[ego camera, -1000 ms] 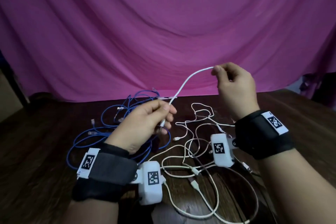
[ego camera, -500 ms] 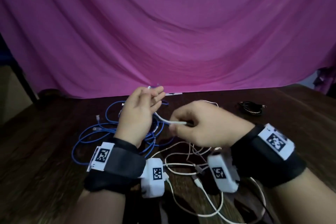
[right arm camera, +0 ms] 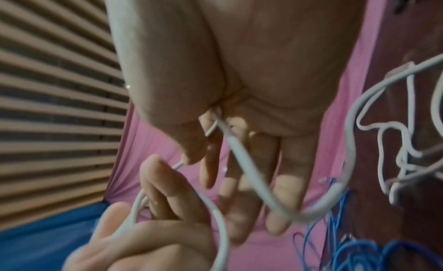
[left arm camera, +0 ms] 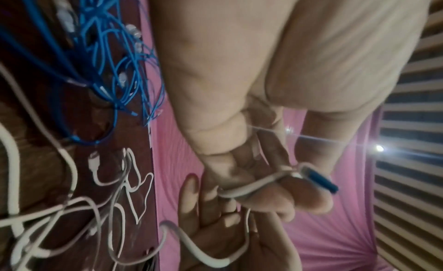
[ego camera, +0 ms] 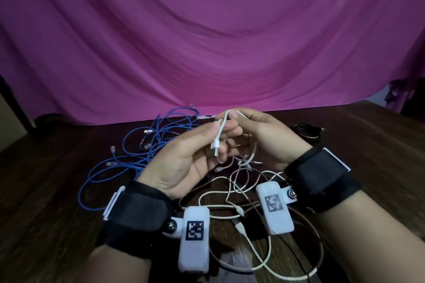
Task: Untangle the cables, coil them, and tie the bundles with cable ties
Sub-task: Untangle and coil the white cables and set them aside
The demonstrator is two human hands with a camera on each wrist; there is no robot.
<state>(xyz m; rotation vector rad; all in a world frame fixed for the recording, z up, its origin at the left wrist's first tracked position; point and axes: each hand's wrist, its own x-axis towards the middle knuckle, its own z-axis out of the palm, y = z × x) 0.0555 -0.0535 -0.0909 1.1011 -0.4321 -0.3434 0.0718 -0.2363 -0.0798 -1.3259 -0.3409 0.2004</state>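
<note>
A white USB cable (ego camera: 224, 122) is bent into a short loop between both hands above the table. My left hand (ego camera: 213, 138), palm up, pinches it under the thumb, and its plug (ego camera: 216, 148) hangs down over the fingers. In the left wrist view the plug (left arm camera: 318, 181) sticks out past the fingers. My right hand (ego camera: 239, 119) pinches the top of the loop with its thumb. The same cable (right arm camera: 242, 157) runs across the right palm and down to the table. A tangle of white cables (ego camera: 241, 193) lies under the hands. A tangle of blue network cables (ego camera: 149, 145) lies to the left.
A black coiled bundle (ego camera: 305, 132) lies at the back right of the dark wooden table (ego camera: 46, 190). A pink cloth (ego camera: 207, 41) hangs behind the table. White cable loops (ego camera: 264, 257) reach the near edge between my wrists.
My right hand came down from its raised, stretched-out position and met the left. The left hand turned palm up. The straight span of white cable is now a short loop.
</note>
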